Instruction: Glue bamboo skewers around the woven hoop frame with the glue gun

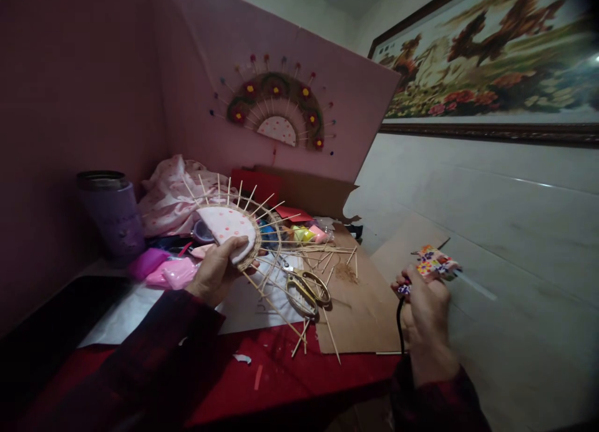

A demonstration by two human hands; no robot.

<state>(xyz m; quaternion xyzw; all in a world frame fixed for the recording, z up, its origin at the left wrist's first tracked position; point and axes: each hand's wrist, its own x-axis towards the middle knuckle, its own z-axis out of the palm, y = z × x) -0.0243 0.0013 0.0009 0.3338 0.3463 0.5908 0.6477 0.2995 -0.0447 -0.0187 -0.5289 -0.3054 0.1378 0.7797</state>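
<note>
My left hand (219,270) grips a half-round craft piece (224,227) with a white, pink-spotted fabric pad, thumb on its front. Thin wooden sticks fan out from the rim of the pad, and a thin twine-like arc crosses them. Off to the right, my right hand (423,307) is closed around a flower-patterned hot glue gun (433,263), held apart from the craft piece. A clear glue stick juts from one end of the gun, and a black cord (400,326) hangs below. Gold-handled scissors (304,291) lie beneath the craft piece on the table.
Loose wooden sticks (327,257) are scattered over a cardboard sheet (360,313) on the red-covered table (281,382). Pink packets (171,273), crumpled spotted cloth (173,195) and a purple tumbler (111,216) stand left. Behind, a pink board (346,101) bears a finished-looking flowered fan (276,88).
</note>
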